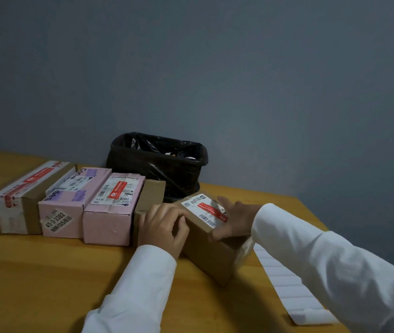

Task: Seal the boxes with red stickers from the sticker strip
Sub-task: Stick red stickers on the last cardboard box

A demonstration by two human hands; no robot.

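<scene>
A small brown cardboard box [211, 248] lies at an angle on the wooden table [47, 272], with a white label and a red sticker [211, 211] on its top. My left hand [164, 225] grips its left top edge with curled fingers. My right hand [235, 218] holds its right side, fingers spread along the top and side. The white sticker strip [285, 287] lies flat on the table to the right, partly under my right sleeve. No red stickers show on the part of the strip that I can see.
A row of boxes stands to the left: a taped brown box [26, 198], two pink boxes [71, 205] [113, 212] and a plain brown box [151, 195]. Some of them carry red stickers. A bin with a black bag [157, 164] stands behind them, against the grey wall.
</scene>
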